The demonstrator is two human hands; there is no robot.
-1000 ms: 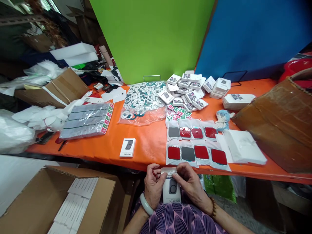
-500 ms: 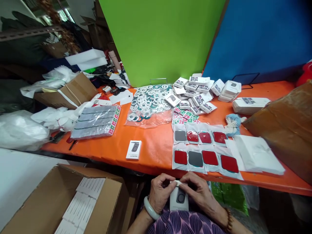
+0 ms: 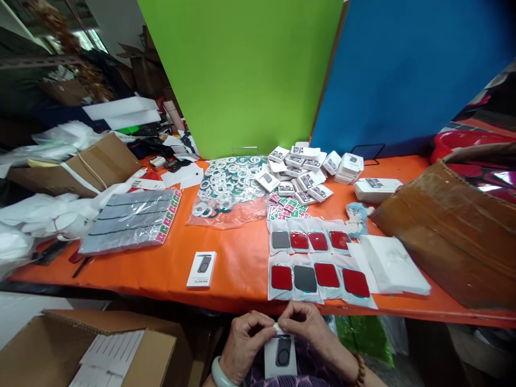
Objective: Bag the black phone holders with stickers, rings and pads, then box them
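A small white product box (image 3: 279, 363) with a dark device printed on its front stands upright over my lap. My left hand (image 3: 246, 339) pinches the box's top flap from the left, thumb and forefinger together; a pale bangle circles that wrist. From the other side my right hand (image 3: 308, 327) pinches the same top end, with a beaded bracelet on its wrist. The fingertips cover part of the flap, so how far it is folded cannot be told. On the table ahead lies a similar box (image 3: 201, 269) marked MAGNETIC.
White pouches with red and grey square pads (image 3: 327, 275) lie in two rows on the orange table (image 3: 234, 252). Behind them are piled small boxes (image 3: 308, 180) and a bag of rings (image 3: 229, 185). An open carton (image 3: 157, 357) stands lower left; a brown carton (image 3: 451, 231) stands right.
The view has shifted, so the table contents appear further left and lower. Both hands keep their pinch at the box's top, and more of the flap end shows between them.
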